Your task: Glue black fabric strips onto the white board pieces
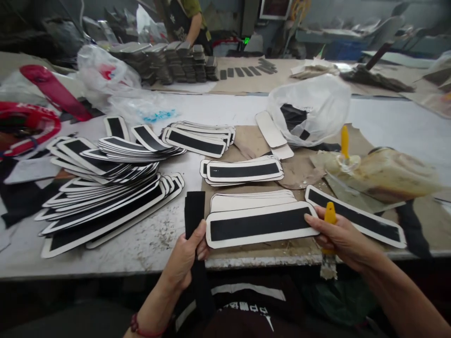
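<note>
A long white piece with a black strip (260,224) is held level between both hands, above the table's front edge. My left hand (192,249) pinches its left end, with black fabric strips (194,211) hanging beside and behind the fingers. At the right end, my right hand (334,230) grips the piece between thumb and fingers; a yellow-handled spatula (330,213) is also in that hand, its blade pointing down. Behind the held piece lie plain white pieces (252,201). Another strip-covered piece (355,216) rests to the right, partly behind the right hand.
Large fanned piles of black-and-white pieces (105,206) cover the left. Farther back are a smaller stack (243,170), a plastic bag (310,108), a glue-stained container (398,173) with a yellow-handled tool (344,143), and red scissors (52,94). A person (190,23) stands across the table.
</note>
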Action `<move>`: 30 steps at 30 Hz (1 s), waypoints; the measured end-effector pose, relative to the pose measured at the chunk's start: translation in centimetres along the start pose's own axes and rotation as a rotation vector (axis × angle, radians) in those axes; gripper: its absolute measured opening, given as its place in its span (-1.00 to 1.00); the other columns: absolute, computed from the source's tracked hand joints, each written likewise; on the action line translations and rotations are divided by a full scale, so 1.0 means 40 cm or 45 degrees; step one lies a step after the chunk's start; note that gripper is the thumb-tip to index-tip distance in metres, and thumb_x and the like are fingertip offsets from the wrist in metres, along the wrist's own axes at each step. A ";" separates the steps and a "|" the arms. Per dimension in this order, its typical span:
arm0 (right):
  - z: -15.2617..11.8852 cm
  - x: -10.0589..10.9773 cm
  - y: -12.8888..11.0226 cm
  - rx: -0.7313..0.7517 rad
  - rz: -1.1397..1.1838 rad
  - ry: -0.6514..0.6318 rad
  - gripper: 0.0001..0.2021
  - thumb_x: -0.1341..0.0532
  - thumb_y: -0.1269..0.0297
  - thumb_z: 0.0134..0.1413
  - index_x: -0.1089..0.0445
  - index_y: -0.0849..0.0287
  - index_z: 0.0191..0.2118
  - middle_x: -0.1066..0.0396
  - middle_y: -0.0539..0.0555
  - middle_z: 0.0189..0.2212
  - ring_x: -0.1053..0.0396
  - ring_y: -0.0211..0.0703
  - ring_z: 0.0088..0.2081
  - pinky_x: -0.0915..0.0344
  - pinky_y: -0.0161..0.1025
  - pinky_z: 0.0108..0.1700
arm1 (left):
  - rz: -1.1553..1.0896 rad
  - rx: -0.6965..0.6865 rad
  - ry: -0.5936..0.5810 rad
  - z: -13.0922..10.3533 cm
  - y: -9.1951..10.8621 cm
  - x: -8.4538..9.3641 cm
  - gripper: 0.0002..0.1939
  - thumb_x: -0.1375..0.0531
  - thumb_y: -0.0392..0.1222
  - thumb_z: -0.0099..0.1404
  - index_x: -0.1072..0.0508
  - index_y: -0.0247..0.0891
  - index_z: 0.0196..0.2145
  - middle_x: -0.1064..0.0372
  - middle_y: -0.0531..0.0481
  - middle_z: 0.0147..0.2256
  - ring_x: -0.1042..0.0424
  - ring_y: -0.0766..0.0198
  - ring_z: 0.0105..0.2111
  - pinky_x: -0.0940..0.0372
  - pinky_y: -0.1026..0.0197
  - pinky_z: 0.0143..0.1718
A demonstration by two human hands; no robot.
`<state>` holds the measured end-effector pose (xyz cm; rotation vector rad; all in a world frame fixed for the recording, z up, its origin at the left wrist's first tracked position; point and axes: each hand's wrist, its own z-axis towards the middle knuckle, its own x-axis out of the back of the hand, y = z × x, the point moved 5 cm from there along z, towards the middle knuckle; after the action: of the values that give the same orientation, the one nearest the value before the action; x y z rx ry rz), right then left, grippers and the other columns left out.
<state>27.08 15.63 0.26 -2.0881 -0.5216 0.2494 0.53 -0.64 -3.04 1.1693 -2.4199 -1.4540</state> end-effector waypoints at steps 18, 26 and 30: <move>0.027 -0.017 -0.018 0.250 -0.435 0.142 -0.59 -0.18 -0.09 -0.03 -0.08 0.14 -0.49 -0.03 -0.13 -0.63 -0.03 -0.37 -0.62 -0.02 -0.39 -0.61 | 0.160 -0.023 0.388 0.016 0.009 0.043 -0.53 -0.45 -0.02 -0.29 -0.47 -0.32 -0.43 -0.37 0.07 -0.58 -0.35 0.29 -0.59 -0.26 0.33 -0.61; 0.005 -0.010 -0.035 0.388 -0.821 0.309 -0.60 -0.11 -0.11 0.02 -0.11 0.14 -0.52 -0.01 -0.09 -0.61 -0.02 -0.31 -0.58 -0.05 -0.34 -0.54 | 0.111 -0.124 0.359 0.021 0.003 0.047 -0.59 -0.41 0.01 -0.15 -0.32 -0.32 -0.58 -0.15 0.19 -0.71 -0.08 0.50 -0.72 -0.02 0.42 -0.72; -0.011 -0.032 -0.049 0.414 -0.894 0.287 -0.56 -0.09 -0.16 -0.02 -0.09 0.13 -0.56 0.02 -0.09 -0.64 0.00 -0.31 -0.60 -0.04 -0.32 -0.54 | 0.018 -0.084 0.378 0.016 0.001 0.044 -0.61 -0.40 -0.02 -0.11 -0.43 -0.36 -0.43 -0.31 0.09 -0.61 -0.23 0.42 -0.67 -0.13 0.39 -0.69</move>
<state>25.59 15.66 2.12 -1.4874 -0.9619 -0.2898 -1.02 -1.31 -3.88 1.2497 -2.1612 -1.2434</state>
